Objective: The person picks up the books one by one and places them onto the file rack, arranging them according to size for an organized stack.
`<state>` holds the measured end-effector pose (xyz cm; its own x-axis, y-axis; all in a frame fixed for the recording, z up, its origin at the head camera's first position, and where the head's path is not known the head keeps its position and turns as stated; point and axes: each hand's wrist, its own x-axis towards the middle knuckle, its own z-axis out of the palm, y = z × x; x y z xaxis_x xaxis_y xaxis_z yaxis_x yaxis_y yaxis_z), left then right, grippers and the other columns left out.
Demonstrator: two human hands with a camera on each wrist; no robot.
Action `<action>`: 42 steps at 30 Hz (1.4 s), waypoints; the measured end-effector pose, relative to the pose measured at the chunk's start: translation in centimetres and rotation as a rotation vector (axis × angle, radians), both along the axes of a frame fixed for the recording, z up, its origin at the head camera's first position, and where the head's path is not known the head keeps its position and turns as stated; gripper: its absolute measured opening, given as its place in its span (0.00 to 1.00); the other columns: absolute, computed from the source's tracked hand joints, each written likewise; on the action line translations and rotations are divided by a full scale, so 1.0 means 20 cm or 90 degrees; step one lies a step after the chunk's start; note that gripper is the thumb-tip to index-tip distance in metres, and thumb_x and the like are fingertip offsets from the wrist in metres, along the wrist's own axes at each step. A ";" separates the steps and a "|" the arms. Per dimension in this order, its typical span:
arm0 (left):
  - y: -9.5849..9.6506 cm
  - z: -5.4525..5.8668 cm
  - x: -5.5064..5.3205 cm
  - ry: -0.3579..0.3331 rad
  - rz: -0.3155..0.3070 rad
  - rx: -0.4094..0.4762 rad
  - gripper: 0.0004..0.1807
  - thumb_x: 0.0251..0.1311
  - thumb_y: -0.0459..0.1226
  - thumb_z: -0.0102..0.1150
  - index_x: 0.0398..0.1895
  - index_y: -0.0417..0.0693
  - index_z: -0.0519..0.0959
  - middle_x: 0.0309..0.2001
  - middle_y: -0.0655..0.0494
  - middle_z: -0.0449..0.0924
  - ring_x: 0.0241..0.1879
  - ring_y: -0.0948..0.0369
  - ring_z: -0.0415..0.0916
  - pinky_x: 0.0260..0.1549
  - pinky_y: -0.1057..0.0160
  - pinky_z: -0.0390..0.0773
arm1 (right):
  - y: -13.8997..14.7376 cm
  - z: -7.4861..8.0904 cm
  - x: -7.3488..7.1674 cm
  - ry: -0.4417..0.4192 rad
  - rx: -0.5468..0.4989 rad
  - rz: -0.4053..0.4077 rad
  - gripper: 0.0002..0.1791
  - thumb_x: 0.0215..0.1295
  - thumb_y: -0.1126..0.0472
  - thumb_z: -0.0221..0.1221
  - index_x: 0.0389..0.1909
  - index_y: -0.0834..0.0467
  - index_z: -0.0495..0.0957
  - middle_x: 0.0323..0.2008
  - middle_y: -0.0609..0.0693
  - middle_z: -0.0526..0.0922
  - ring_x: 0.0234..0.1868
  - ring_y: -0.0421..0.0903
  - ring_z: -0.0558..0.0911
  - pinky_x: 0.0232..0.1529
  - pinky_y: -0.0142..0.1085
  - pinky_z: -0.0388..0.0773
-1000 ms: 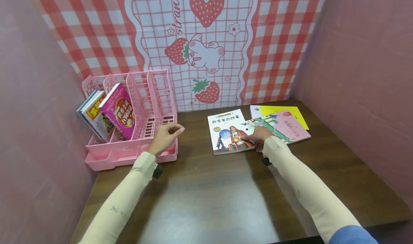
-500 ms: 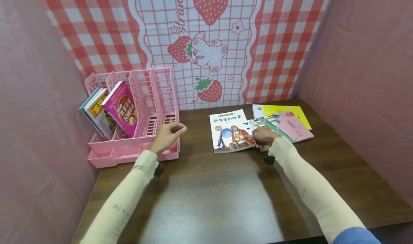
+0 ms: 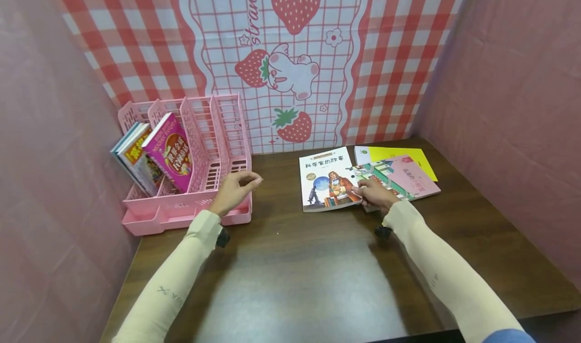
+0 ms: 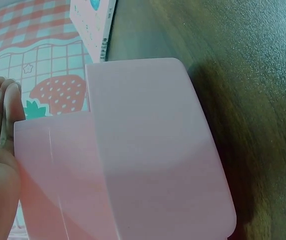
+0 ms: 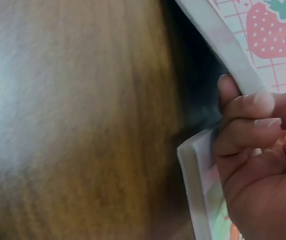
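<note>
In the head view my right hand (image 3: 375,193) pinches the lower right edge of a white-covered book (image 3: 329,181) showing a figure in an orange robe. The right wrist view shows that book's near edge (image 5: 227,47) raised off the wooden table, with fingers (image 5: 247,107) at its corner. Below the hand lies a pink and green book (image 3: 408,176), overlapping a yellow and white book (image 3: 408,156). My left hand (image 3: 232,192) hovers at the front right of the pink book rack (image 3: 177,214), fingers loosely bent and holding nothing.
In the rack's left slots lean a magenta book (image 3: 172,154) and several thinner books (image 3: 140,156). A strawberry-print cloth (image 3: 295,75) hangs behind the table (image 3: 290,272), and pink curtains (image 3: 508,106) close in both sides.
The right hand has moved slightly right, and the white book has turned and shifted a little right and back with its edge lifted. The left hand stays by the rack.
</note>
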<state>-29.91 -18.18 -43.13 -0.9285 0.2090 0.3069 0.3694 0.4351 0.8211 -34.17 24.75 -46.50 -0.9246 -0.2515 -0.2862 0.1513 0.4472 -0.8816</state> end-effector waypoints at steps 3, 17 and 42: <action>0.00 0.00 0.00 0.002 0.000 -0.001 0.12 0.71 0.41 0.64 0.47 0.42 0.86 0.41 0.48 0.88 0.39 0.56 0.83 0.43 0.59 0.79 | 0.01 -0.01 0.01 0.032 0.000 -0.006 0.11 0.81 0.61 0.49 0.40 0.65 0.67 0.20 0.46 0.68 0.18 0.37 0.70 0.19 0.28 0.66; 0.00 0.01 0.00 -0.002 0.000 0.001 0.11 0.71 0.41 0.64 0.46 0.42 0.86 0.40 0.47 0.88 0.39 0.54 0.83 0.41 0.60 0.80 | 0.02 0.01 0.02 0.072 -0.025 -0.059 0.16 0.82 0.56 0.49 0.54 0.66 0.68 0.24 0.47 0.73 0.21 0.39 0.71 0.23 0.31 0.69; 0.00 0.00 -0.01 -0.002 0.008 -0.017 0.13 0.71 0.43 0.64 0.46 0.42 0.87 0.42 0.44 0.87 0.39 0.57 0.81 0.41 0.58 0.79 | -0.02 -0.01 0.05 0.137 -0.183 -0.076 0.12 0.81 0.59 0.52 0.48 0.66 0.66 0.25 0.42 0.73 0.19 0.37 0.69 0.20 0.28 0.66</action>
<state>-30.05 -18.11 -43.13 -0.9318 0.2058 0.2989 0.3618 0.4618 0.8098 -33.27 24.30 -46.62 -0.9835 -0.1803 -0.0151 -0.0155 0.1672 -0.9858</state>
